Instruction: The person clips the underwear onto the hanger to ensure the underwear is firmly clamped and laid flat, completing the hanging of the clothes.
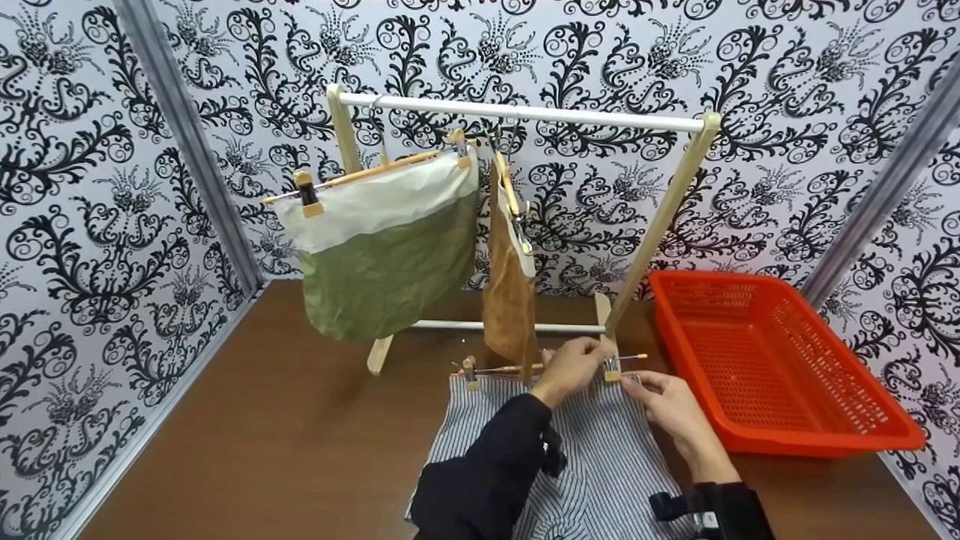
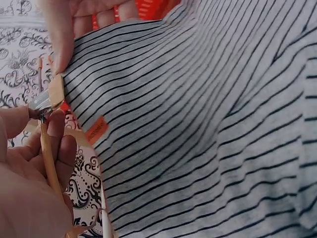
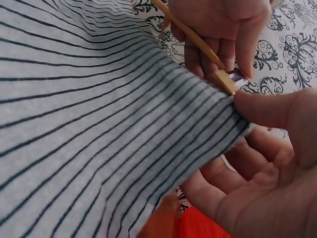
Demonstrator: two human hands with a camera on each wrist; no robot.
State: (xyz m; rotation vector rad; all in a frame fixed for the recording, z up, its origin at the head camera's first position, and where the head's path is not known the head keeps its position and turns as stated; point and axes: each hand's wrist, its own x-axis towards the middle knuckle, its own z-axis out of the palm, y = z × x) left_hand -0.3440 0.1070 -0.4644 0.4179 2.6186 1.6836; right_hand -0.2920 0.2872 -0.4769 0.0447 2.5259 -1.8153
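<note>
A grey-and-black striped garment (image 1: 600, 442) hangs from a wooden clip hanger (image 1: 499, 368), gripped at its far left by one clip (image 1: 471, 373). At the other end, my left hand (image 1: 574, 367) pinches the hanger's right clip (image 2: 56, 89), whose wooden jaw lies at the garment's edge. My right hand (image 1: 671, 405) holds the garment's top corner between thumb and fingers, right beside that clip, as the right wrist view shows. A small orange tag (image 2: 97, 130) sits on the garment's edge. The garment's lower part is cut off by the frame and partly behind my left sleeve.
A rack with a white top bar (image 1: 525, 112) stands behind my hands. From it hang a green-and-white cloth piece (image 1: 390, 255) and a brown one (image 1: 506, 292), close to my left hand. A red plastic basket (image 1: 817, 442) stands at the right on the brown table (image 1: 247, 435).
</note>
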